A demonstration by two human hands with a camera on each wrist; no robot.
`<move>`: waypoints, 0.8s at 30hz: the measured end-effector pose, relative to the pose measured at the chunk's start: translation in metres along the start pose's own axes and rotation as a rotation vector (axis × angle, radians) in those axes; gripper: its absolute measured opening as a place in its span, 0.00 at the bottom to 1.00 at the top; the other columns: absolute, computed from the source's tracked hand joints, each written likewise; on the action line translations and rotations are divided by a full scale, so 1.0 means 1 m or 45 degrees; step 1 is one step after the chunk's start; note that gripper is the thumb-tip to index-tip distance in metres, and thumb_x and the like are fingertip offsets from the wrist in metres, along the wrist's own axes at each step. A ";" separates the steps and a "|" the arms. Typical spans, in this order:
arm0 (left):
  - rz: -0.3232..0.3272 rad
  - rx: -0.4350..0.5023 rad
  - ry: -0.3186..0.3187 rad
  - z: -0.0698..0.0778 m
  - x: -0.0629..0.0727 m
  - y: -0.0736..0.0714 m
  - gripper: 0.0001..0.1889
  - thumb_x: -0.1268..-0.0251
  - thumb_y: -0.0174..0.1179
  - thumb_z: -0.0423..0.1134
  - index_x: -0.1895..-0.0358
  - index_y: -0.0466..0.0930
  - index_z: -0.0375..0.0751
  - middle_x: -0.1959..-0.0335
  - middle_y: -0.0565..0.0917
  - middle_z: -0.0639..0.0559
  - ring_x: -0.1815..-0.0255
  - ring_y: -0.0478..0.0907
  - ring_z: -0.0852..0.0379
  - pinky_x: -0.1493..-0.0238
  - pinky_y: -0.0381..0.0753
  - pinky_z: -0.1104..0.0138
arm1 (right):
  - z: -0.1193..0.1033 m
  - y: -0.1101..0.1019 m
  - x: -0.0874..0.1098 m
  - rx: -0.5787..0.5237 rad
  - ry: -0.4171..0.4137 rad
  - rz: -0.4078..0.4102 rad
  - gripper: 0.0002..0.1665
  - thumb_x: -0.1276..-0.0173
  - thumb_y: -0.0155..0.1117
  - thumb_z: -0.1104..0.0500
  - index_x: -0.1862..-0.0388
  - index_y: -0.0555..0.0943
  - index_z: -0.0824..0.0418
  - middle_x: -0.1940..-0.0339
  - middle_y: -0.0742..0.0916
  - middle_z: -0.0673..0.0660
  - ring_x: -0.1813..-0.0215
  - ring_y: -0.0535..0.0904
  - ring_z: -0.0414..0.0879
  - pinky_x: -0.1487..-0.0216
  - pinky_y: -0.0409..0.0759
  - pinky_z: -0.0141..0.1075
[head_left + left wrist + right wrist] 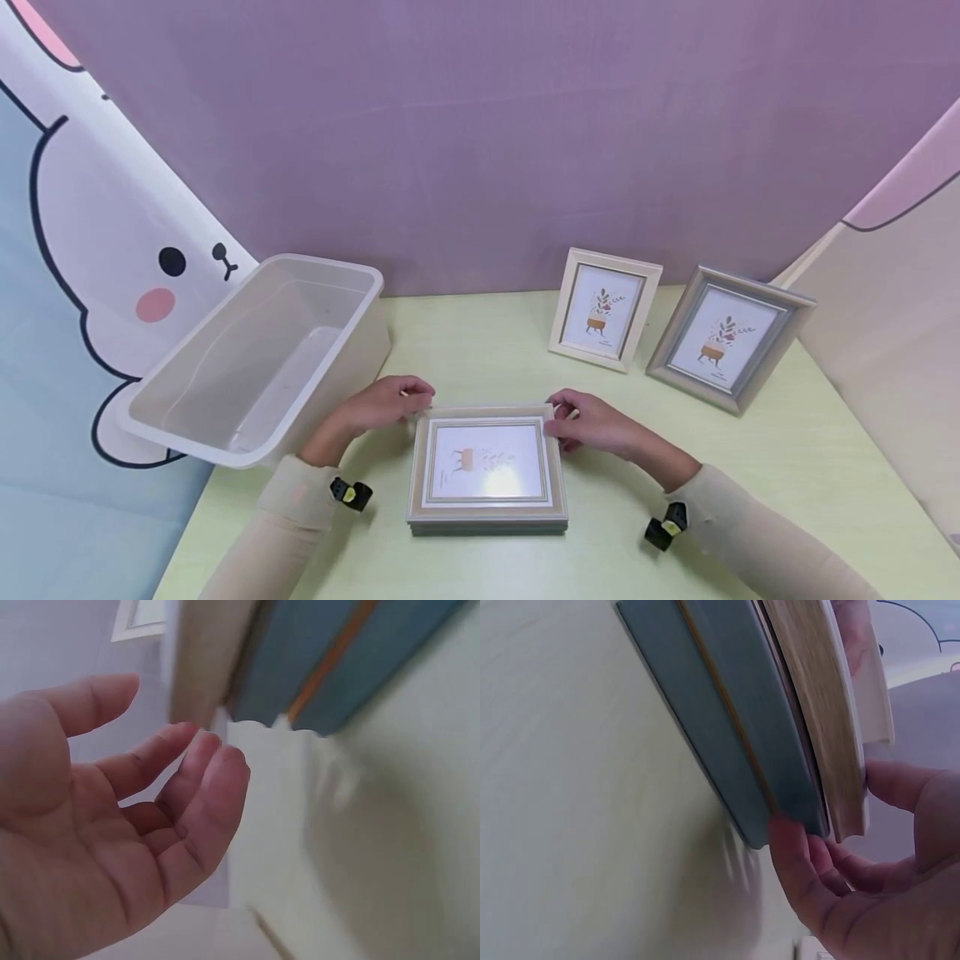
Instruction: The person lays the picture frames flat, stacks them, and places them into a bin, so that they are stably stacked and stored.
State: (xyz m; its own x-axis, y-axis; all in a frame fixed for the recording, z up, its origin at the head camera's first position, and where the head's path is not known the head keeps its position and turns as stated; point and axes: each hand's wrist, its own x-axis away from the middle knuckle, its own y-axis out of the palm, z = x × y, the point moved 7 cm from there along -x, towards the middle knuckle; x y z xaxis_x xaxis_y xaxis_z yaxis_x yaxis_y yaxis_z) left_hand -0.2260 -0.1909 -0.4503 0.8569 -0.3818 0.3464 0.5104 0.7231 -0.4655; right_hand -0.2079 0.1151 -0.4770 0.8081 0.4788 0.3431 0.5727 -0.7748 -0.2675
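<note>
A stack of picture frames lies on the table, topped by a cream picture frame [487,458] whose flowerpot print lies sideways. Beneath it, blue-grey frames [727,697] with a thin orange-brown line show their sides in the right wrist view. My left hand [382,404] is at the stack's far left corner, fingers loosely bent with nothing between them, fingertips close by the edge. At the far right corner, my right hand [596,421] lays its thumb [900,784] against the top frame and touches the blue-grey side with a fingertip [784,832].
A deep whitish plastic tub [330,375] stands left of the stack, near my left forearm. Toward the back right stand a cream frame [604,308] and a silver-grey frame [727,337], both with flowerpot prints. A purple backdrop [480,150] rises behind the pale green table [465,342].
</note>
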 end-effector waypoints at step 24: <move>0.134 -0.068 0.279 0.144 -0.055 -0.018 0.22 0.25 0.58 0.38 0.32 0.74 0.39 0.34 0.78 0.41 0.34 0.77 0.43 0.36 0.81 0.53 | -0.123 -0.122 0.009 0.711 -0.308 0.384 0.21 0.24 0.61 0.56 0.37 0.79 0.64 0.46 0.86 0.64 0.43 0.82 0.57 0.44 0.83 0.50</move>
State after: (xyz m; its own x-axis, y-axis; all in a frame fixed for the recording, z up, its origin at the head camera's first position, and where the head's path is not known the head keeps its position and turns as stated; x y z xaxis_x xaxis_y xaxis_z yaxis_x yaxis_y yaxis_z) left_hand -0.2929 -0.1002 -0.3439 0.8977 -0.4263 0.1114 0.4158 0.7360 -0.5343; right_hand -0.2877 0.1636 -0.3308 0.9145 0.4044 -0.0133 0.2502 -0.5910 -0.7669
